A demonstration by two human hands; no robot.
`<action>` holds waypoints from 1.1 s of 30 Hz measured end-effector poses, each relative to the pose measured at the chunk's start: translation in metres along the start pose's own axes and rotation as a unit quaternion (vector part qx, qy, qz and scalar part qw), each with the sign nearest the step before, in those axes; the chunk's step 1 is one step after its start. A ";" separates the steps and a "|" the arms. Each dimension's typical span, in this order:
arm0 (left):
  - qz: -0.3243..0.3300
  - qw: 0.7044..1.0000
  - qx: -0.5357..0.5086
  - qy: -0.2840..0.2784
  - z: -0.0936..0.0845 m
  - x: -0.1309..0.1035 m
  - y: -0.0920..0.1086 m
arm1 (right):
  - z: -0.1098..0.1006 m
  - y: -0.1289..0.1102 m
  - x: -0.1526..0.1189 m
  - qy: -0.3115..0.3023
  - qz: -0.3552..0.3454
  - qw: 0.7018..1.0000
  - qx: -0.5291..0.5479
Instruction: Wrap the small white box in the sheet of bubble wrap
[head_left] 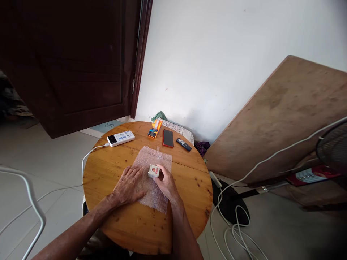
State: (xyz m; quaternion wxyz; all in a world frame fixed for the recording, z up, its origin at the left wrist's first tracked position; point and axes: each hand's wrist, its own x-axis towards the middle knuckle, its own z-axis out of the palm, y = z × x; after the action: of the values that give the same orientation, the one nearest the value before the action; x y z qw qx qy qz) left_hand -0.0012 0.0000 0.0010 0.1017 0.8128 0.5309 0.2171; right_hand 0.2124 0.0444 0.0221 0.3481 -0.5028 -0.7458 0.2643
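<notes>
A sheet of bubble wrap (155, 196) lies flat on the round wooden table (187, 196). My left hand (129, 186) rests palm down on its left part, fingers stretched out. Over the middle of the sheet, my right hand (166, 182) grips a small white box (153, 171) with a red mark on its face, thumb and fingers at its sides. Whether the box touches the wrap underneath I cannot tell. A strip of clear tape (159, 155) seems to lie at the far edge of the wrap.
Toward the table's back are a white power bank (121, 138) with a cable, an orange tape dispenser (155, 129), a red-edged phone (168, 138) and a dark remote-like device (183, 144). A fan base (230, 202) and looped white cable (238, 231) occupy the floor at right.
</notes>
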 end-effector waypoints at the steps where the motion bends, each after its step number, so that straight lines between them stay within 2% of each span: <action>1: 0.000 1.000 0.000 -0.001 0.000 0.000 0.000 | 0.000 0.002 0.000 -0.001 -0.003 1.000 -0.001; 29: -0.010 1.000 0.006 -0.010 -0.008 -0.001 0.002 | 0.006 0.001 0.001 0.004 0.010 1.000 0.015; 33: -0.004 1.000 0.007 0.006 -0.007 -0.002 0.003 | 0.009 -0.001 0.000 0.010 -0.002 1.000 0.010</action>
State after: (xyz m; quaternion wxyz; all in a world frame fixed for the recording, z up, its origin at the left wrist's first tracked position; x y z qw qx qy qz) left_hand -0.0032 -0.0033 0.0081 0.0941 0.8099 0.5365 0.2176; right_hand 0.2051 0.0440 0.0173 0.3604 -0.5006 -0.7408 0.2660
